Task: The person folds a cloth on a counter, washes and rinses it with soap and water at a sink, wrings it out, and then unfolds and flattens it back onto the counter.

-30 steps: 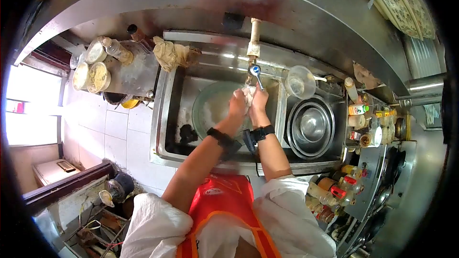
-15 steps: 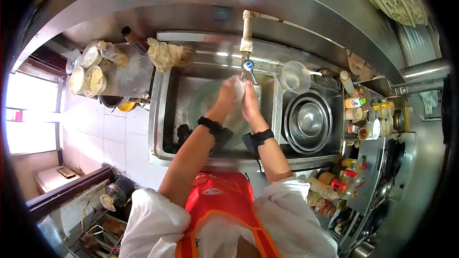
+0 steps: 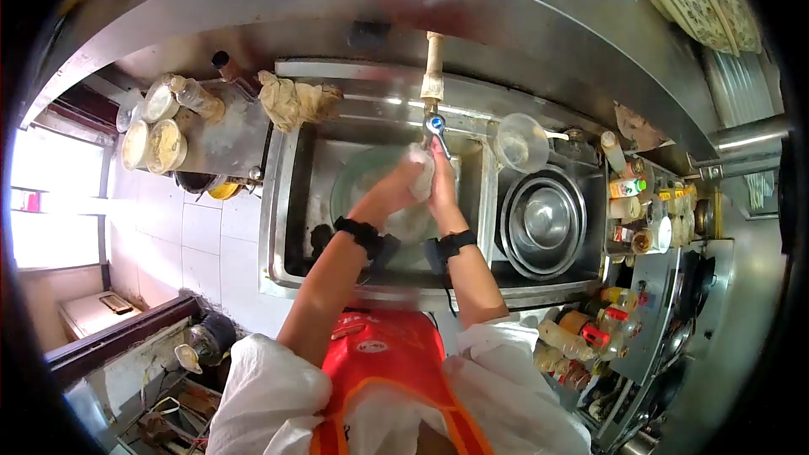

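Note:
Under the tap (image 3: pixel 435 122), my left hand (image 3: pixel 398 187) is closed round a pale, whitish rounded thing (image 3: pixel 421 170), blurred and too unclear to name. From the other side my right hand (image 3: pixel 442 184) presses against the same whitish thing, its fingertips just below the spout. Beneath both hands a large glassy-looking round bowl (image 3: pixel 341 194) sits in the left sink basin (image 3: pixel 295 202), partly covered by my forearms. Whether water is running cannot be made out.
Nested metal bowls (image 3: pixel 543 217) occupy the right basin, with a clear plastic container (image 3: pixel 521 141) behind them. A crumpled tan cloth (image 3: pixel 295 101) lies at the sink's back left corner. Tubs (image 3: pixel 167 147) stand left; several bottles (image 3: pixel 625 188) stand right. A steel shelf (image 3: pixel 522 25) overhangs the back.
My hands have come slightly lower and closer together, and the whitish thing shows more clearly between them. The view has shifted a little.

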`<state>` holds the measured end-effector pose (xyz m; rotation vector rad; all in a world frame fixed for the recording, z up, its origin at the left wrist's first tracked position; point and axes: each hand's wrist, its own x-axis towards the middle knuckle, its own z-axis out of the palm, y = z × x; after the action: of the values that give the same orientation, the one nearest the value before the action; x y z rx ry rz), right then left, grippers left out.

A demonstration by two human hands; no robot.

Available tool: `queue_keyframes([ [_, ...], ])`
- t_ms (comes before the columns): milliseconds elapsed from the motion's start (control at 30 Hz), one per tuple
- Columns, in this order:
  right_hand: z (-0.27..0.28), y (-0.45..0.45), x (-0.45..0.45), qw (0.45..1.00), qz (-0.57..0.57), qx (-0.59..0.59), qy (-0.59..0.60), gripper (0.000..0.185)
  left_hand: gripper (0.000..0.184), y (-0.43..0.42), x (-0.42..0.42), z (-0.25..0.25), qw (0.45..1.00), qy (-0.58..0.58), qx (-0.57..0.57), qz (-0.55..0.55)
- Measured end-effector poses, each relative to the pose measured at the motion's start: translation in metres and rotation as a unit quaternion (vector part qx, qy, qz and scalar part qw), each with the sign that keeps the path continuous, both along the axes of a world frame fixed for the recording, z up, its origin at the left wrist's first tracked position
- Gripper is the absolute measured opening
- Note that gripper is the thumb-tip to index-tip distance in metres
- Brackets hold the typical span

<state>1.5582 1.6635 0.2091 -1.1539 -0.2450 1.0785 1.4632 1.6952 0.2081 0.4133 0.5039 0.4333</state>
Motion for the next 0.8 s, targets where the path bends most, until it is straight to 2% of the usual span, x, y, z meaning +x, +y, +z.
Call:
queue_keyframes([
  [33,-0.007,0.000,0.004,0.999,0.045,0.009,0.010,0.045,0.035,0.001,-0.001,-0.004,1.000,0.001,-0.002,0.000],
  [67,-0.005,-0.001,0.008,0.999,0.045,0.006,0.010,0.045,0.033,0.004,-0.004,-0.015,0.999,-0.003,0.030,-0.038],
  [133,-0.004,-0.002,0.014,0.985,0.135,-0.053,-0.092,0.043,0.032,0.008,-0.013,-0.043,0.995,-0.005,0.058,-0.078],
  [167,-0.009,0.000,0.014,0.985,0.135,-0.055,-0.090,0.043,0.030,0.009,-0.017,-0.055,0.938,0.086,0.302,-0.147],
  [233,-0.017,0.005,0.014,0.971,0.182,-0.072,-0.134,0.040,0.029,0.012,-0.014,-0.065,0.811,0.168,0.523,-0.202],
  [267,-0.019,0.007,0.013,0.966,0.198,-0.077,-0.150,0.040,0.031,0.011,-0.006,-0.065,0.912,0.133,0.362,-0.137],
  [300,-0.020,0.005,0.012,0.937,0.227,-0.044,-0.263,0.042,0.034,0.010,0.001,-0.064,0.976,0.091,0.187,-0.066],
  [333,-0.018,0.005,0.011,0.893,0.252,-0.010,-0.372,0.044,0.034,0.009,0.005,-0.060,0.976,0.091,0.185,-0.065],
  [400,-0.006,0.005,0.005,0.904,0.235,0.015,-0.357,0.049,0.026,0.007,0.009,-0.042,0.963,0.138,0.231,-0.008],
  [467,0.000,0.003,0.001,0.925,0.158,-0.026,-0.344,0.040,0.020,0.008,0.013,-0.027,0.942,0.183,0.278,0.049],
  [500,-0.001,0.004,0.000,0.925,0.159,-0.026,-0.344,0.040,0.019,0.009,0.014,-0.023,0.928,0.206,0.300,0.079],
  [533,-0.004,0.004,-0.001,0.953,0.134,0.013,-0.271,0.035,0.019,0.010,0.015,-0.030,0.928,0.206,0.299,0.081],
  [567,-0.008,0.005,-0.002,0.973,0.107,0.053,-0.195,0.031,0.021,0.012,0.015,-0.041,0.894,0.311,0.324,0.007],
  [600,-0.013,0.008,-0.001,0.973,0.109,0.053,-0.194,0.031,0.024,0.014,0.014,-0.051,0.842,0.410,0.342,-0.069],
  [667,-0.028,0.013,0.008,0.954,0.105,-0.020,-0.282,0.023,0.025,0.012,0.014,-0.050,0.828,0.427,0.359,-0.059],
  [700,-0.038,0.014,0.009,0.953,0.106,-0.020,-0.282,0.023,0.026,0.010,0.014,-0.050,0.813,0.443,0.376,-0.049],
  [767,-0.057,0.014,0.011,0.984,0.068,0.046,-0.156,0.021,0.026,0.007,0.016,-0.032,0.795,0.455,0.399,-0.035],
  [800,-0.062,0.014,0.014,0.984,0.069,0.045,-0.155,0.021,0.026,0.006,0.015,-0.024,0.777,0.467,0.422,-0.023],
])
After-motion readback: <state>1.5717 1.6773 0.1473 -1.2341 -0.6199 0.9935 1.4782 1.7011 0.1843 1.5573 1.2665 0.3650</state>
